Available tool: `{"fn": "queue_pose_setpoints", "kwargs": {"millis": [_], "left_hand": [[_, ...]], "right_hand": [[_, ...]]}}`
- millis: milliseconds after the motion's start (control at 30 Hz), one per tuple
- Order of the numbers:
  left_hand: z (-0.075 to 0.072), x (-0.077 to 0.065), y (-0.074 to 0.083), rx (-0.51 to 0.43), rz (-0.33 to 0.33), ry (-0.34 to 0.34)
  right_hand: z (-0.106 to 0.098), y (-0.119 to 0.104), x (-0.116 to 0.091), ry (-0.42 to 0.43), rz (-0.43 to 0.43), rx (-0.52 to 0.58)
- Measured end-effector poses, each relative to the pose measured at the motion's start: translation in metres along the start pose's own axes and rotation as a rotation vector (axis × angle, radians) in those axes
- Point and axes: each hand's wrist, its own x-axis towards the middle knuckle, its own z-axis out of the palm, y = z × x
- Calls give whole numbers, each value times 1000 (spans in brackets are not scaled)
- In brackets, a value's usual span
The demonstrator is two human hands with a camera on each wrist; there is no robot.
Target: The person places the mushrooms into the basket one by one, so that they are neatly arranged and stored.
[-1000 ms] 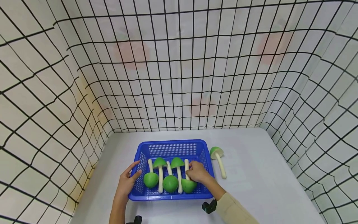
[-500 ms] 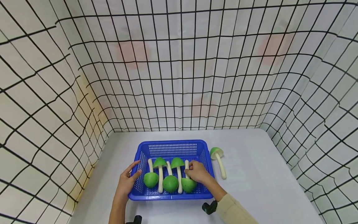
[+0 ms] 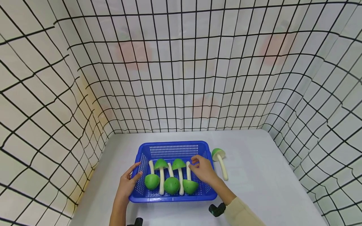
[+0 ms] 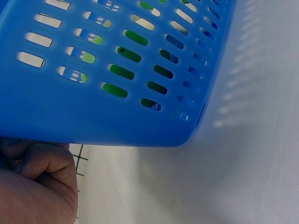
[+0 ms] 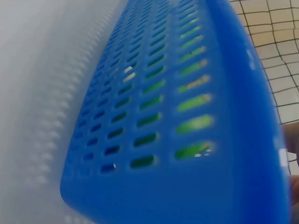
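A blue plastic basket (image 3: pixel 173 199) stands on the white table, holding several toy mushrooms with green caps and pale stems, laid in a row with caps alternating near and far. My left hand (image 3: pixel 127 185) grips its left rim; in the left wrist view curled fingers (image 4: pixel 49 161) meet the rim. My right hand (image 3: pixel 204 169) hovers over the basket's right part with loosely bent fingers and nothing between them. Just left of it lies the rightmost mushroom (image 3: pixel 190 186), cap toward me. The right wrist view shows mostly the basket's side wall (image 5: pixel 154 93).
One more green-capped mushroom (image 3: pixel 222 163) lies on the table (image 3: pixel 254 175) right of the basket. Black netting (image 3: pixel 183 78) over white walls encloses the table at the back and both sides. Dark wrist devices (image 3: pixel 217 209) sit by the forearms.
My right hand has let go of the rightmost mushroom's stem and moved up and slightly right. The mushroom stays in the basket. My left hand has kept its place on the rim.
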Motion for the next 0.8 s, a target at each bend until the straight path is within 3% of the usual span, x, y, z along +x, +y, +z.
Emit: {"fn": "queue_pose_setpoints", "kwargs": {"millis": [500,800], "left_hand": [[-1,-1,2,-18,-7,-7],[-1,-1,3,-52,-7,-8]], "right_hand": [[-31,13,-4,54,-85,94],[-47,27,-3,113,-51,46]]}}
